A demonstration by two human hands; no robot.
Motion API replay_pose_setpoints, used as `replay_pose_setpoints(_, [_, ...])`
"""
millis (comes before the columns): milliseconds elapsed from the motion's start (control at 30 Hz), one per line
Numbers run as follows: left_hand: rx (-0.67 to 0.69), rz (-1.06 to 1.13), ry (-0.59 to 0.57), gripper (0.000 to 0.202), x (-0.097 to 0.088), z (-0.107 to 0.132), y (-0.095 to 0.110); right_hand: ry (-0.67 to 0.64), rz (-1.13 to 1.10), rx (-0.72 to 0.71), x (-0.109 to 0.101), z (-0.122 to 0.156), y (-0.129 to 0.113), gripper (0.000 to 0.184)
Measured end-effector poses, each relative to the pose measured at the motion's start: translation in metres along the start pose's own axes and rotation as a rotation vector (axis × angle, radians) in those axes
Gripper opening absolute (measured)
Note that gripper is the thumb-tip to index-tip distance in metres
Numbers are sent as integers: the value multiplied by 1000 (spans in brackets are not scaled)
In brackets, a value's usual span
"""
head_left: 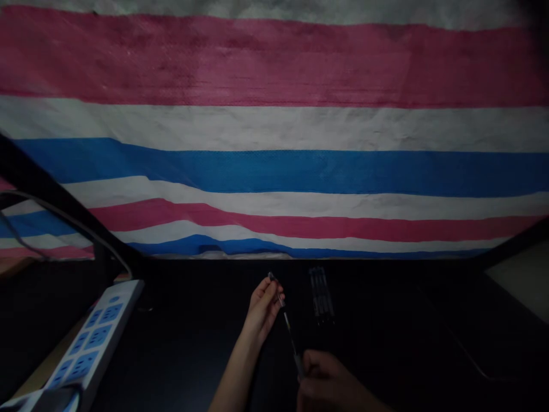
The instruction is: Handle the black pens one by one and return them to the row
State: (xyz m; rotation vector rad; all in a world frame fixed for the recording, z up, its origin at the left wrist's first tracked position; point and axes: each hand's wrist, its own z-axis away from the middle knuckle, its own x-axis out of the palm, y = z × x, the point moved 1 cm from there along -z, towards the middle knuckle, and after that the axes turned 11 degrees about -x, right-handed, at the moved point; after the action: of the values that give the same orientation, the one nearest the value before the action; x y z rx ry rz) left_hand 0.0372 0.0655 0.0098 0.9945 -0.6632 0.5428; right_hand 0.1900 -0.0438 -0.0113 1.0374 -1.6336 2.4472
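Observation:
My left hand [262, 306] pinches the far end of a thin pen-like rod [286, 322] over a dark table [193, 343]. At the near end of the same rod, my right hand [323, 377] is closed around it. The rod slants from upper left to lower right between the two hands. A small row of dark pens [321, 294] lies on the table just beyond the rod, to its right. The scene is dim and fine detail is hard to make out.
A white and blue power strip [92, 337] lies at the left with a cable [64, 220] curving away. A striped pink, white and blue tarp [274, 143] hangs behind the table. A pale surface [521, 280] shows at the right edge.

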Motion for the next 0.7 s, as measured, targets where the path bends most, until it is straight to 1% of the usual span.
replay_pose_setpoints(233, [-55,-60,-86,36,2,3,-4,-2,-9,-10,0,0,-1,34])
replay_pose_setpoints(400, [-45,-83,-117,39,1,3,-3,-13,-58,-15,3,0,-2,35])
replay_pose_setpoints(500, [-56,-131,-142,37,3,6,-5,-20,-66,-23,2,-1,0,35])
replay_pose_setpoints(600, [-105,-228,-193,33,8,9,-9,9,-56,-4,2,-3,2,35])
replay_pose_setpoints(700, [-136,-320,-244,32,10,12,-11,73,-74,12,3,-3,-2,40])
